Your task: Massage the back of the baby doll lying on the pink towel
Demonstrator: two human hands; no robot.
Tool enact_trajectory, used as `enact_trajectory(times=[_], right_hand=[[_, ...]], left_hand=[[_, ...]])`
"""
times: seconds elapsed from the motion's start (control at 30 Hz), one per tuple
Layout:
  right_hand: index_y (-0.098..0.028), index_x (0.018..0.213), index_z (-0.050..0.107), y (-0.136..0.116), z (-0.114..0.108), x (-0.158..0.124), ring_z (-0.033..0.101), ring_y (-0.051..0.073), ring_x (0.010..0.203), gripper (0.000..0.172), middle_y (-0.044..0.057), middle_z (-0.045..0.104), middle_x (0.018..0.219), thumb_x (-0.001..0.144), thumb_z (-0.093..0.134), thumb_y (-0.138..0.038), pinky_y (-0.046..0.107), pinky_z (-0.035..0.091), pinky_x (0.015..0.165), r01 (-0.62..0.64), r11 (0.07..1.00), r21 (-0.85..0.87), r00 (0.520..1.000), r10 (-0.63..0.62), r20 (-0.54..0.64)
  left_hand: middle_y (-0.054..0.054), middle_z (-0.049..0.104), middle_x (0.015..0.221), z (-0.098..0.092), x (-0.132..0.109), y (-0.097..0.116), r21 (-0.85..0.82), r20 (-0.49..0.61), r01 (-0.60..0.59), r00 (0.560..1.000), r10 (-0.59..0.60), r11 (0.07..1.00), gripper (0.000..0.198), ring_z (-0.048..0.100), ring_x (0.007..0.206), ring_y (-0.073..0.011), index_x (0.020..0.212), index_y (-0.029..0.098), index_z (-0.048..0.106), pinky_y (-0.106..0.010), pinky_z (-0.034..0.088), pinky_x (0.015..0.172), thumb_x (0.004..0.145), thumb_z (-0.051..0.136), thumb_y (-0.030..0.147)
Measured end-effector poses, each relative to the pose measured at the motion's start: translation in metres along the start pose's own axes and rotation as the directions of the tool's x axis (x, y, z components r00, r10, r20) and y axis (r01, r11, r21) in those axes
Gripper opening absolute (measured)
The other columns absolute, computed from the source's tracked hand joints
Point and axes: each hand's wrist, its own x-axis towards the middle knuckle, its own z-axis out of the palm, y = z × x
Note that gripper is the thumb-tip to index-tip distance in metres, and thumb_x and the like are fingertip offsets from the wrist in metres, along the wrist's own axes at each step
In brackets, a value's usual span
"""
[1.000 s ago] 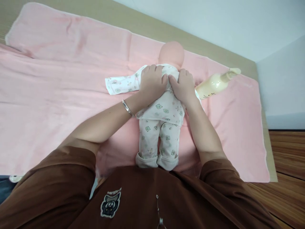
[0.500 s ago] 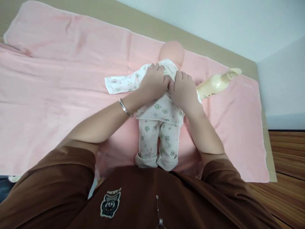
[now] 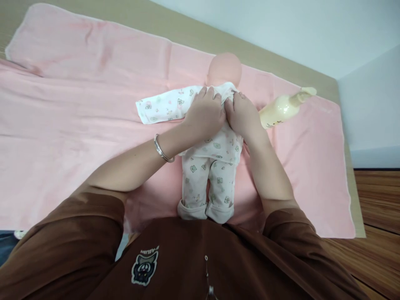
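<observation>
A baby doll point(image 3: 225, 68) lies on the pink cloth with its bald head away from me. It wears a white printed shirt point(image 3: 218, 148) and matching trousers point(image 3: 193, 179) with turned-up cuffs. Near the neckline, my left hand point(image 3: 206, 109) has its fingers curled on the shirt's upper part, and the thumb side meets the other hand. Close beside it, my right hand point(image 3: 243, 114) pinches the bunched fabric below the collar. Both hands hide the middle of the shirt. One sleeve point(image 3: 162, 107) stretches out flat to the left; the other is hidden behind my right hand.
A pale yellow pump bottle point(image 3: 283, 107) lies on its side right of the doll. The creased pink cloth point(image 3: 93, 83) covers most of the wooden table point(image 3: 328, 87). White walls stand behind, and a brown wood floor point(image 3: 378, 204) shows at right.
Both hands have shifted slightly, and the shirt's neck fabric is now pulled and gathered toward the right shoulder. The left sleeve lies a little straighter. Doll and bottle stay in place.
</observation>
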Motion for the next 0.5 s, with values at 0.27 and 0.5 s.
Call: enact_trajectory(times=[0.27,0.5], right_hand=[[0.002,0.140,0.054,-0.012,0.008,-0.013,0.052,0.042,0.145,0.048,0.028,0.057,0.145,0.114,0.033,-0.032,0.059,0.042,0.125,-0.001,1.000,-0.029,0.999,-0.001,-0.048],[0.002,0.146,0.050,-0.018,0.017,-0.024,0.044,0.041,0.154,0.050,0.027,0.050,0.157,0.109,0.033,-0.026,0.059,0.035,0.133,0.086,0.996,0.029,0.989,-0.082,-0.127]], left_hand=[[-0.021,0.065,0.135,0.006,0.024,-0.026,-0.014,0.037,0.044,0.998,-0.043,0.999,0.034,0.056,0.140,-0.0398,0.118,0.015,0.066,-0.063,0.043,0.124,0.106,0.037,0.029],[-0.021,0.060,0.152,0.010,0.027,-0.033,-0.042,0.029,0.144,0.989,-0.143,0.989,0.045,0.048,0.153,-0.0380,0.137,0.019,0.062,-0.063,0.031,0.134,0.109,0.037,0.044]])
